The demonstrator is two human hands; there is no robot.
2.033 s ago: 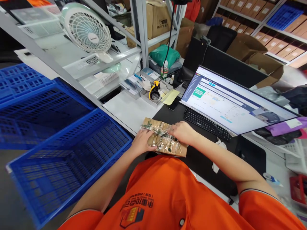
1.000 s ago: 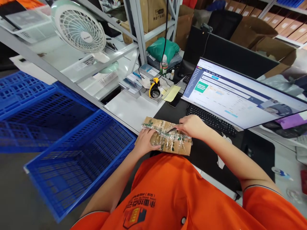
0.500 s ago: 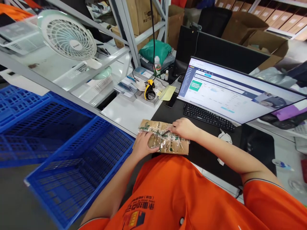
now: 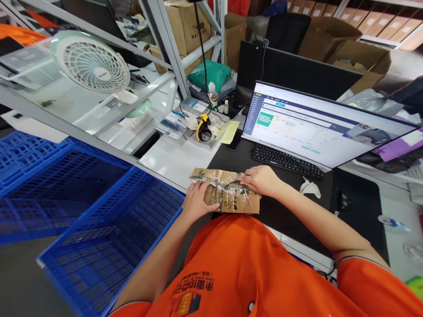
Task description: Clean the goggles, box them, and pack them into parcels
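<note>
A small brown cardboard box (image 4: 231,203), wrapped in crinkled clear tape with green print, lies on the black desk mat (image 4: 291,207) at the desk's near edge. My left hand (image 4: 195,202) grips the box's left end, fingers curled round it. My right hand (image 4: 261,179) is closed over the top right of the box and pinches a thin dark tool (image 4: 233,182) whose tip points left onto the tape.
A monitor (image 4: 317,127) and black keyboard (image 4: 284,161) stand behind the box. A tray with a yellow tape dispenser (image 4: 202,127) sits at the back left. Blue plastic crates (image 4: 109,237) are stacked left of the desk. A white fan (image 4: 90,64) rests on the metal shelf.
The tool in my right hand has shifted a little along the tape on the box top. The box has stayed in place under my left hand. The camera has drifted slightly.
</note>
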